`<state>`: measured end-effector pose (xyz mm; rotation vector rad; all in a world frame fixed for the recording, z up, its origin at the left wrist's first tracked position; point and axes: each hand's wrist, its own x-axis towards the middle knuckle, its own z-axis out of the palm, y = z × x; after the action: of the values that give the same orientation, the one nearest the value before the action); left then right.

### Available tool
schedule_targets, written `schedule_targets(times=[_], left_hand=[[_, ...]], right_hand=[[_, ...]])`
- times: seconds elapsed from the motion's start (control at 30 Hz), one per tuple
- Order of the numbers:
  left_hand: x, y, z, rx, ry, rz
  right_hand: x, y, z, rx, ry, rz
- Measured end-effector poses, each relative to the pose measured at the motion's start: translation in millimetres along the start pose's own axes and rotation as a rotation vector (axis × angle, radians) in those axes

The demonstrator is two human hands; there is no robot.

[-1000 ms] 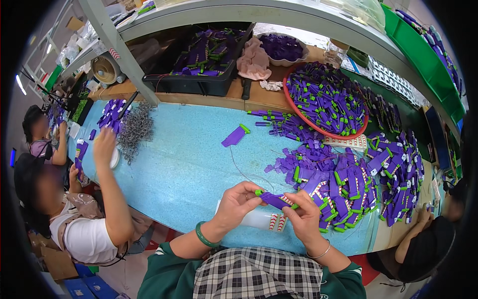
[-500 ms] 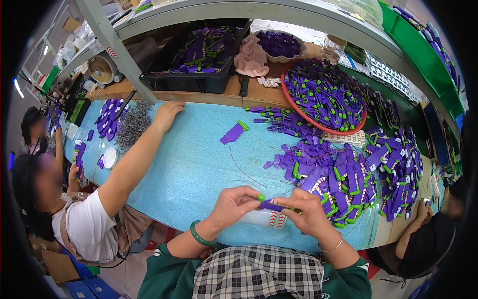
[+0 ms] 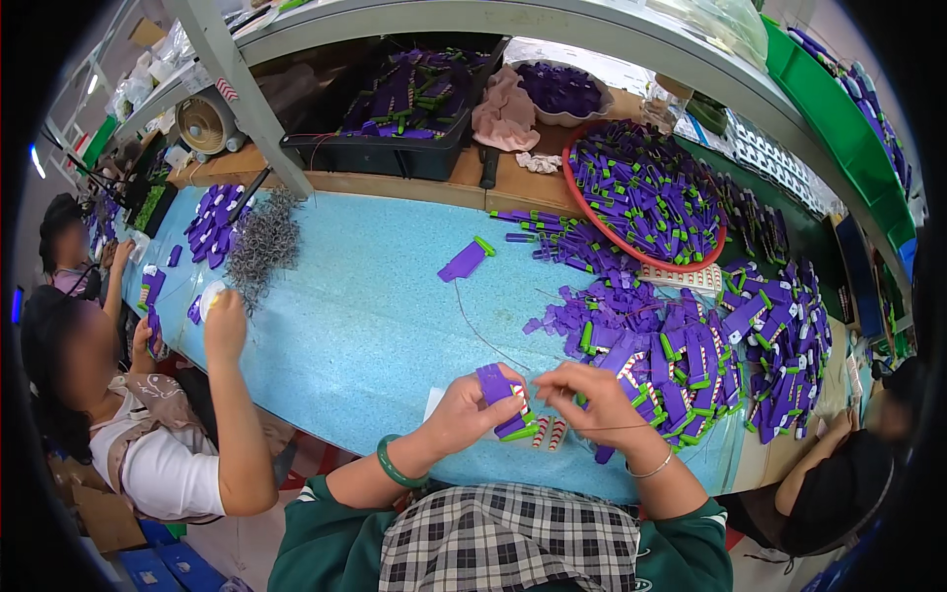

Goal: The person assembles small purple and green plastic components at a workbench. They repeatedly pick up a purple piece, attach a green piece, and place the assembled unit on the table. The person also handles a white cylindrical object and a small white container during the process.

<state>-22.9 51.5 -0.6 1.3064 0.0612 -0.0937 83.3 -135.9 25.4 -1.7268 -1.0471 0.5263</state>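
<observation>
My left hand [image 3: 468, 409] is closed around a flat purple plastic piece [image 3: 496, 383] with a bright green end and a red-and-white striped sticker. Just to its right, my right hand [image 3: 590, 403] has thumb and forefinger pinched together; what is between them is too small to make out. A thin dark wire crosses that hand toward the wrist. Below the hands lies a white sheet with striped stickers [image 3: 549, 434], partly covered. Farther up the blue tabletop rests another purple piece [image 3: 464, 260] with a green end and a long thin wire trailing from it.
A heap of purple and green pieces [image 3: 681, 365] spreads at my right, below a full red basket [image 3: 569, 178]. A black bin [image 3: 395, 158] stands at the back under the shelf. At left, a person's hand [image 3: 226, 321] is by a white tub, near tangled grey wires [image 3: 264, 247].
My left hand has turned the purple piece more upright, showing its striped sticker. My right hand has come off the piece. The person at left has drawn an arm back to the white tub.
</observation>
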Motion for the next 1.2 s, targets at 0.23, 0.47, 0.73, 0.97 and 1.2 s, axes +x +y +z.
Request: schedule_targets(times=[0.23,0.47,0.73,0.97,1.2], left_hand=[[-3.7,16.0,-12.7,0.525,-0.098,0.18],[-14.6,33.7,-47.4,-0.027,0.295,0.104],[-7.0,21.2,-61.4,-0.321,0.437,0.304],[-3.0,2.0,-34.9,-0.01,0.328,0.094],[3.5,-9.0,3.7,0.09,-0.078,-0.13]], right_hand=[[28.3,-10.8,-3.9,-0.421,-0.185,-0.164],[72.8,33.2,-26.4,-1.061,0.012,-0.274],[81.6,52.3,-14.0,-0.984,-0.084,-0.297],[41.1,-3.8,-18.0,0.005,-0.003,0.158],[4.0,-8.4,9.1,0.088,0.177,0.061]])
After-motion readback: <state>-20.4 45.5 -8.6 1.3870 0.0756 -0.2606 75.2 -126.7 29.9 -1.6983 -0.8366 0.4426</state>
